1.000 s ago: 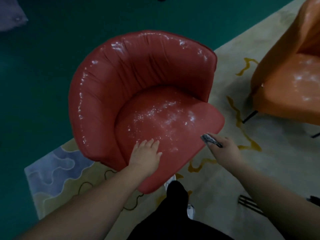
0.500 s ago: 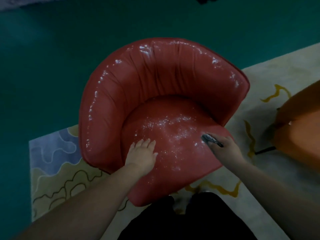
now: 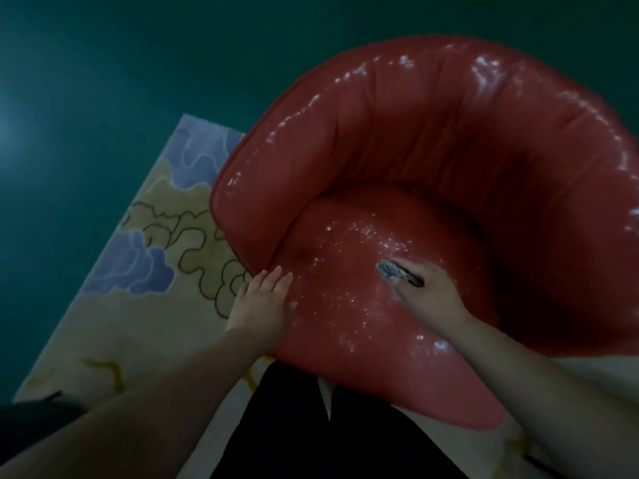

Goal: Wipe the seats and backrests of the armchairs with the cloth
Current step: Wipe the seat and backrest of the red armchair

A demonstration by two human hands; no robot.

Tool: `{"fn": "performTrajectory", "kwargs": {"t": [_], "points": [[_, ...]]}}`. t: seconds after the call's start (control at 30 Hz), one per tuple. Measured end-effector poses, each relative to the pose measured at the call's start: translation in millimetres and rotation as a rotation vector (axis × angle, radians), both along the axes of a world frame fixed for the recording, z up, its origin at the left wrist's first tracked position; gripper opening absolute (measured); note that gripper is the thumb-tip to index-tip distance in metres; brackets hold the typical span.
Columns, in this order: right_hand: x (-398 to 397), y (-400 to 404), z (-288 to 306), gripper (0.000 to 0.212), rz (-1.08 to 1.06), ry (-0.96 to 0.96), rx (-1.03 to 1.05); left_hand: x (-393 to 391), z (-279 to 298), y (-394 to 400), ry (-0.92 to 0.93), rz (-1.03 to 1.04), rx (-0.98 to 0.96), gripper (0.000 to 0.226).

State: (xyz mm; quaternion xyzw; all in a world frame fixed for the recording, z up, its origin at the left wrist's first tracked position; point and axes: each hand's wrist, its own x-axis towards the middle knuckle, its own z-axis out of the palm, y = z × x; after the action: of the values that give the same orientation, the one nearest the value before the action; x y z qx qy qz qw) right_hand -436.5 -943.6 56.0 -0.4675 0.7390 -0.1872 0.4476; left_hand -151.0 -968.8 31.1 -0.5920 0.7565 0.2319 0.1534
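Red, glossy leather-like upholstery covers the armchair (image 3: 432, 167), a rounded tub shape with a pleated backrest curving round the far side and right, its seat (image 3: 349, 305) speckled with white flecks and wet-looking glints; no label or writing shows. The right hand (image 3: 427, 295) rests near the middle of the seat, fingers curled round a small grey cloth (image 3: 397, 273) bunched at its far edge. The left hand (image 3: 262, 302) lies flat, fingers straight and together, on the seat's left edge, over a patterned rug (image 3: 166, 236) on green floor (image 3: 103, 63).
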Motion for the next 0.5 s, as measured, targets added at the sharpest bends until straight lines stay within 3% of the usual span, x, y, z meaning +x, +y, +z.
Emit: {"fn": "performTrajectory", "kwargs": {"t": [0.13, 0.5], "points": [[8, -17, -26, 0.041, 0.182, -0.023, -0.005, 11, -17, 33, 0.020, 0.185, 0.054, 0.069], [82, -24, -127, 0.038, 0.328, -0.045, 0.003, 49, -107, 71, 0.016, 0.478, 0.057, 0.088]]}}
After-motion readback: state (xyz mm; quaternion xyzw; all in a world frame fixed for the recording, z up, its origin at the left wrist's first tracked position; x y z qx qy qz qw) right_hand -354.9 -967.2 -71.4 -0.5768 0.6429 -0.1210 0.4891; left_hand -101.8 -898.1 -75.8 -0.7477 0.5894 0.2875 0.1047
